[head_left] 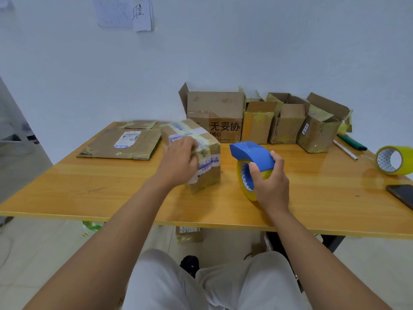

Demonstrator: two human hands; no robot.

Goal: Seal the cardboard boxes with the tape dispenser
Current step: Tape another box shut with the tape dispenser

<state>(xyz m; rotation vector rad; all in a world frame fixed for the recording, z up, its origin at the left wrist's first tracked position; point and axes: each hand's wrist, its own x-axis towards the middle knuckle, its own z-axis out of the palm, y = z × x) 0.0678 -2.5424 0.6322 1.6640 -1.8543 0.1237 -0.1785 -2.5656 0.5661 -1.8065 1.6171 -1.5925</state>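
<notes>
A small taped cardboard box (207, 151) stands on the wooden table (111, 182) in front of me, blurred. My left hand (178, 162) lies against its near left side, fingers curled over the top edge. My right hand (271, 184) grips a blue tape dispenser (252, 154) holding a yellow tape roll, standing on the table just right of the box. Open cardboard boxes line the back: a large printed one (214, 115) and smaller ones (259, 121), (288, 121), (321, 128).
Flattened cardboard (120, 142) with a shipping label lies at the left back. A spare yellow tape roll (393, 159), a dark phone (402, 194), a white pen (345, 149) and a green object (352, 142) sit at the right. The wall is close behind.
</notes>
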